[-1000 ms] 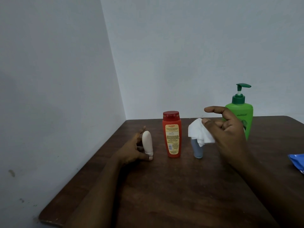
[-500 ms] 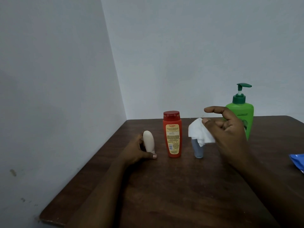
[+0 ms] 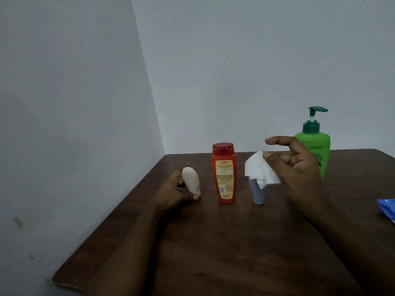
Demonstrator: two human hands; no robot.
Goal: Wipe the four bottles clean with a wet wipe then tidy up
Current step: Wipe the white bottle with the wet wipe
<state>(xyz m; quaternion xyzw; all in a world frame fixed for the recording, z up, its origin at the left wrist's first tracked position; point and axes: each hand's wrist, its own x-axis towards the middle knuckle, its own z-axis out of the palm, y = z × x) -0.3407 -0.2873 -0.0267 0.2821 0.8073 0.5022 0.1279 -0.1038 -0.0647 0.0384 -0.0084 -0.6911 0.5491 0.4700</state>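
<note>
Hiding the top of the grey-blue bottle (image 3: 258,193), a white wet wipe (image 3: 257,169) is held in the grip of the right hand (image 3: 299,167). The fingers are curled on it and the index finger is stretched out above. Part of the green pump bottle (image 3: 315,144) is covered by that hand. A blue packet (image 3: 387,209) is cut off at the right edge, contents not visible. The cream bottle (image 3: 190,180), tilted at the left of the row, is clasped in the grip of the left hand (image 3: 174,193), thumb at its lower end. The red bottle (image 3: 224,174) is stood upright on the tabletop (image 3: 213,242), small print unreadable. Fill levels cannot be told.
</note>
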